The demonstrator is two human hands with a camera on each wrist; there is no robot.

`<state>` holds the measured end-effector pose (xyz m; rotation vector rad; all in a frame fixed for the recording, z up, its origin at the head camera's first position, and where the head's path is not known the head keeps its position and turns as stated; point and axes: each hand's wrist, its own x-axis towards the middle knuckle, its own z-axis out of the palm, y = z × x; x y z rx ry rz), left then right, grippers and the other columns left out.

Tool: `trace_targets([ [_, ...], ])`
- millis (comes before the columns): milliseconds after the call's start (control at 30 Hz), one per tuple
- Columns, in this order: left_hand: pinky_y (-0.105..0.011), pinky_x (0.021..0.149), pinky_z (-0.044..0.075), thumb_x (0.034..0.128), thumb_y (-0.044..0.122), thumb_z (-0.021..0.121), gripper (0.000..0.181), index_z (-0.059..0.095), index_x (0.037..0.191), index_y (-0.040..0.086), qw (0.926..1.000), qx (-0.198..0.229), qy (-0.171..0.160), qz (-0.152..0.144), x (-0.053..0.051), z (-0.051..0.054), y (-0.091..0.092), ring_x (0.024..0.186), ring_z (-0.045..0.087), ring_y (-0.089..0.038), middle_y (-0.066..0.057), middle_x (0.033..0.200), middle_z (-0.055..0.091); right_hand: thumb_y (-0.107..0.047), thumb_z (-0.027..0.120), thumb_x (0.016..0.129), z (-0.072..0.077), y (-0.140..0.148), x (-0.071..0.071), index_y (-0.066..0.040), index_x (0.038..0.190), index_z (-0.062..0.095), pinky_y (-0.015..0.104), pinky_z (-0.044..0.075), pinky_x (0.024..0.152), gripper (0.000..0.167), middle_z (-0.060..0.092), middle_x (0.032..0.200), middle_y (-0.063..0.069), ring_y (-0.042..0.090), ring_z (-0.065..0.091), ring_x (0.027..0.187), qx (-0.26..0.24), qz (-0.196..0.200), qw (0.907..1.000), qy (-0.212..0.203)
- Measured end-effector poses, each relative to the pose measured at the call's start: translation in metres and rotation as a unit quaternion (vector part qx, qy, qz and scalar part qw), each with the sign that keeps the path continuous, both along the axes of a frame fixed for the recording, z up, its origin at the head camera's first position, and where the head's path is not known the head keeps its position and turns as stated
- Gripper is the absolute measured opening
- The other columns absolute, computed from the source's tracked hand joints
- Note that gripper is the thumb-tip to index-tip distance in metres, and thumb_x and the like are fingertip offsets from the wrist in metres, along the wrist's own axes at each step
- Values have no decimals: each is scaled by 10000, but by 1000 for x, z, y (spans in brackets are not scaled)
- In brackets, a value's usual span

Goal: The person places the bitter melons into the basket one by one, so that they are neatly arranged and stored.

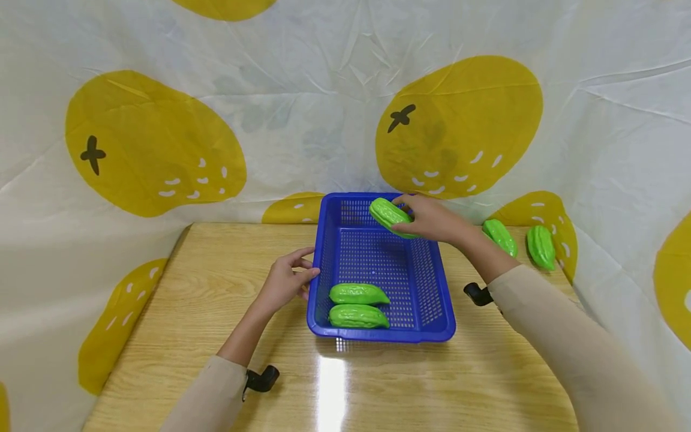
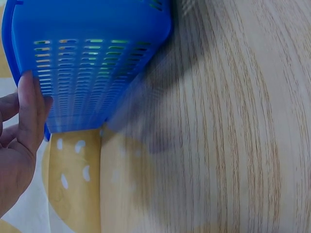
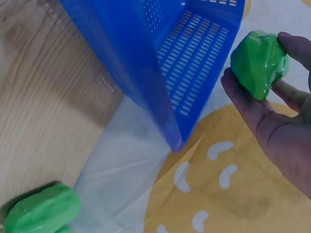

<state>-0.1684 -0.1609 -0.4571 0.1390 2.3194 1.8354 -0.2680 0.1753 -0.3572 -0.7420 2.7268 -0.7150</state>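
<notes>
In the head view, a blue plastic basket (image 1: 380, 335) with perforated walls stands on the wooden table. Two bright green toy bitter melons, a rear one (image 1: 358, 293) and a front one (image 1: 358, 316), lie side by side in its near left corner. My right hand (image 1: 432, 219) holds another bitter melon (image 1: 387, 212) above the basket's far right part, thumb and fingers around it. The right wrist view also shows this held melon (image 3: 257, 63), tapered end visible. My left hand (image 1: 288, 276) touches the basket's left side; in the left wrist view its fingers (image 2: 30, 109) lie along the outer wall below the rim.
Two more bitter melons, one (image 1: 500, 237) partly hidden by the right forearm and another (image 1: 541, 247), lie at the table's far right. A white cloth (image 1: 302, 132) with yellow fruit prints hangs behind and beside the wooden table (image 1: 232, 270).
</notes>
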Motion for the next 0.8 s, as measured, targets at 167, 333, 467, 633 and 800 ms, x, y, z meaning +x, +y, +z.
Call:
trace_targets([
  [167, -594, 570, 641, 967, 19, 702, 560, 522, 1497, 37, 10000, -8, 35, 13, -1, 0, 0, 607, 689, -172, -250, 1089, 699, -311, 732, 978, -7, -14, -7, -37, 1485, 504, 530, 579, 990, 619, 640, 1344, 216, 368, 622, 1221, 67, 215, 9997, -118],
  [333, -638, 604, 631, 966, 18, 703, 564, 521, 1500, 41, 10000, -26, 13, -8, -1, 1, 0, 614, 694, -177, -257, 1093, 700, -290, 715, 992, -13, -26, -11, -39, 1456, 542, 518, 584, 1014, 555, 653, 1349, 219, 367, 633, 1234, 151, 453, 9981, -385],
  [467, -648, 604, 625, 965, 17, 704, 566, 519, 1499, 33, 10000, -31, 17, -32, 0, 2, 1, 609, 690, -177, -263, 1093, 698, -251, 691, 1010, -13, -34, -13, -22, 1455, 557, 536, 561, 1062, 518, 644, 1372, 223, 383, 611, 1283, 307, 726, 9960, -431],
  [633, -625, 572, 627, 963, 18, 707, 562, 523, 1494, 26, 10000, -17, 46, -12, 0, 2, 2, 591, 676, -180, -273, 1095, 694, -216, 681, 1015, -12, -41, -14, 2, 1432, 579, 528, 556, 1066, 482, 654, 1360, 219, 379, 617, 1274, 416, 1040, 9925, -484],
  [800, -623, 577, 629, 965, 21, 707, 560, 526, 1495, 37, 10000, -55, 32, 16, -1, 1, 2, 597, 676, -182, -262, 1092, 694, -226, 664, 1026, -17, -47, -16, 2, 1437, 575, 511, 548, 1085, 479, 638, 1386, 214, 373, 616, 1281, 629, 1289, 9874, -667],
])
